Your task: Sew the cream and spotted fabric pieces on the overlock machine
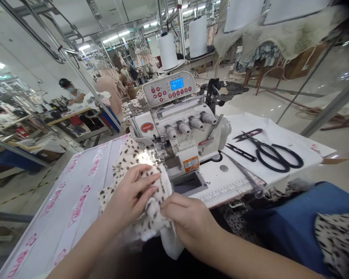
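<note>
A cream fleece fabric with dark spots [142, 186] lies bunched on the sewing table, its far end running under the presser foot [156, 156] of a white overlock sewing machine [177, 128]. My left hand [130, 193] presses down on the fabric and grips it just in front of the foot. My right hand [189, 221] pinches a white-backed fold of the same fabric nearer me. Black-handled scissors [275, 157] and small black thread snips [241, 153] lie on a white sheet [282, 133], to the right of the machine.
Thread cones [168, 50] stand behind the machine. A blue cloth [296, 217] and a pile of spotted fabric [339, 242] lie at the lower right. A co-worker [74, 93] stands at a table at the far left, beyond a metal frame [75, 66].
</note>
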`<move>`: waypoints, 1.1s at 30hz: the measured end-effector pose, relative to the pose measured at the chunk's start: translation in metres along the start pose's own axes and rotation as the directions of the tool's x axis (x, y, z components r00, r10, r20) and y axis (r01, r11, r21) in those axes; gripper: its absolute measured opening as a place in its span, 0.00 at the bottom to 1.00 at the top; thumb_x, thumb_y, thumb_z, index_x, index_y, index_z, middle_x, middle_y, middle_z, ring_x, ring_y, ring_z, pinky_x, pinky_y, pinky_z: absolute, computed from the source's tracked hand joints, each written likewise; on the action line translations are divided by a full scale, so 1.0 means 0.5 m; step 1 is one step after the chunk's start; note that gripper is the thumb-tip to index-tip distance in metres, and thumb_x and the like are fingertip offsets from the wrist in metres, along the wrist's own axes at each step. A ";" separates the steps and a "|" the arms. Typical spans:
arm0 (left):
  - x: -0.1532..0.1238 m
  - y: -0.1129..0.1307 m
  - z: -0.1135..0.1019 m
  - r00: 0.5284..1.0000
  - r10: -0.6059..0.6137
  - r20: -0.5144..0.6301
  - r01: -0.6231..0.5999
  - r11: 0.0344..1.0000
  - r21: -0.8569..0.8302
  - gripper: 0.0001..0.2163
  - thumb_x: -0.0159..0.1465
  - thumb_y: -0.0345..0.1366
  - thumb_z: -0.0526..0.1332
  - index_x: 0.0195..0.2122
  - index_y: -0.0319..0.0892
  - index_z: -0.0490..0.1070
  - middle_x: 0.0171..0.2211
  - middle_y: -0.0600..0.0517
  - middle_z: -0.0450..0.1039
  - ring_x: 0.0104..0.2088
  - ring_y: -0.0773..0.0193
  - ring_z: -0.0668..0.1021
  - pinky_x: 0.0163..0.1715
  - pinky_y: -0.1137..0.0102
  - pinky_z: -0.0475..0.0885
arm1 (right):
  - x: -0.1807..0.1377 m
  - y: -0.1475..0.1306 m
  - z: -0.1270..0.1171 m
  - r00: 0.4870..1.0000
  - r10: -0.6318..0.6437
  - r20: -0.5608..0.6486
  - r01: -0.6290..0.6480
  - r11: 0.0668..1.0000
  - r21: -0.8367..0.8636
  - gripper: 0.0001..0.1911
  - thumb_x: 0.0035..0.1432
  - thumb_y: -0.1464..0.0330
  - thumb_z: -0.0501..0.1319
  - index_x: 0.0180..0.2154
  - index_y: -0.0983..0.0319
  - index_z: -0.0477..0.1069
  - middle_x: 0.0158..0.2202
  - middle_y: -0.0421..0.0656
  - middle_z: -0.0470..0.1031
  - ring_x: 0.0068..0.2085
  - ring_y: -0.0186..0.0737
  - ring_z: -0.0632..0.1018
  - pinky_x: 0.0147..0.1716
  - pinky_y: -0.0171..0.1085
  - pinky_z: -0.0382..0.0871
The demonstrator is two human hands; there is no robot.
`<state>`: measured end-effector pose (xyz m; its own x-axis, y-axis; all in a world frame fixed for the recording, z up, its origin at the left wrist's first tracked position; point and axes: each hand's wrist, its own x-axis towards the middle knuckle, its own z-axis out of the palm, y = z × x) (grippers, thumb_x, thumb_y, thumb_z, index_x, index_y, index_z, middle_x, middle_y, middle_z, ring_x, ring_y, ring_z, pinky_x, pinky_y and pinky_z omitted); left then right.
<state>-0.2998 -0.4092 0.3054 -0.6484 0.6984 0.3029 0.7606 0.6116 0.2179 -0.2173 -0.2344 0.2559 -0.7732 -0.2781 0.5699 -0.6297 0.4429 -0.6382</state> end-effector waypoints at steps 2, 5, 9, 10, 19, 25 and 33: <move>-0.008 0.009 0.007 0.999 0.027 -0.047 -0.026 1.000 0.013 0.13 0.61 0.33 0.55 0.48 0.47 0.68 0.50 0.48 0.61 0.51 0.60 0.65 0.50 0.65 0.64 | -0.001 -0.002 -0.003 1.000 0.015 -0.015 -0.015 0.999 0.045 0.13 0.52 0.80 0.48 0.31 0.62 0.68 0.29 0.42 0.69 0.30 0.33 0.71 0.29 0.28 0.66; -0.008 0.006 0.010 0.998 0.058 -0.021 -0.058 0.998 0.009 0.13 0.61 0.33 0.56 0.47 0.47 0.68 0.49 0.48 0.61 0.51 0.60 0.64 0.49 0.65 0.65 | -0.004 0.000 -0.002 0.999 0.029 -0.032 -0.026 0.995 0.100 0.14 0.52 0.80 0.48 0.32 0.61 0.69 0.30 0.42 0.70 0.31 0.34 0.72 0.29 0.29 0.67; 0.013 -0.018 0.002 0.998 0.061 0.036 -0.059 0.998 -0.033 0.14 0.61 0.34 0.56 0.49 0.49 0.67 0.50 0.47 0.60 0.51 0.60 0.65 0.49 0.64 0.65 | -0.003 0.013 0.007 0.998 0.038 -0.048 -0.031 0.988 0.148 0.14 0.52 0.80 0.49 0.32 0.61 0.69 0.31 0.43 0.71 0.32 0.34 0.73 0.30 0.30 0.68; 0.017 -0.021 -0.001 0.997 0.067 0.040 -0.065 0.996 -0.055 0.14 0.61 0.33 0.56 0.49 0.49 0.67 0.50 0.47 0.60 0.51 0.60 0.65 0.49 0.64 0.66 | -0.001 0.016 0.008 0.998 0.036 -0.055 -0.026 0.987 0.161 0.14 0.52 0.79 0.49 0.33 0.61 0.70 0.31 0.43 0.71 0.32 0.35 0.73 0.31 0.31 0.68; -0.172 0.065 0.090 0.955 0.233 -0.182 -0.283 0.900 -0.332 0.15 0.53 0.23 0.55 0.42 0.41 0.68 0.32 0.49 0.71 0.35 0.64 0.72 0.37 0.70 0.70 | 0.015 0.027 -0.002 0.971 0.127 -0.205 -0.028 0.902 0.431 0.11 0.52 0.78 0.53 0.31 0.62 0.72 0.31 0.44 0.73 0.34 0.37 0.74 0.33 0.34 0.69; -0.181 0.057 0.200 0.666 -0.726 -0.173 0.435 0.566 -0.700 0.12 0.59 0.34 0.56 0.45 0.42 0.68 0.46 0.46 0.69 0.49 0.57 0.70 0.51 0.61 0.63 | 0.031 0.013 0.001 0.930 0.250 -0.269 -0.041 0.798 0.601 0.10 0.48 0.78 0.57 0.30 0.60 0.73 0.31 0.42 0.73 0.34 0.38 0.75 0.33 0.35 0.69; -0.101 0.050 0.171 0.732 -0.620 0.282 -0.050 -0.462 -0.885 0.12 0.57 0.41 0.60 0.40 0.42 0.71 0.37 0.49 0.74 0.40 0.62 0.75 0.44 0.64 0.71 | 0.019 0.011 0.030 0.913 0.187 -0.362 0.036 0.847 0.530 0.10 0.49 0.77 0.57 0.31 0.59 0.74 0.30 0.43 0.74 0.34 0.40 0.75 0.33 0.37 0.70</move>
<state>-0.2510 -0.3975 0.2164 -0.9556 0.2369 -0.1751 -0.2896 -0.6469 0.7054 -0.2294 -0.2474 0.2500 -0.7970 0.1375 0.5881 -0.6012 -0.0869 -0.7944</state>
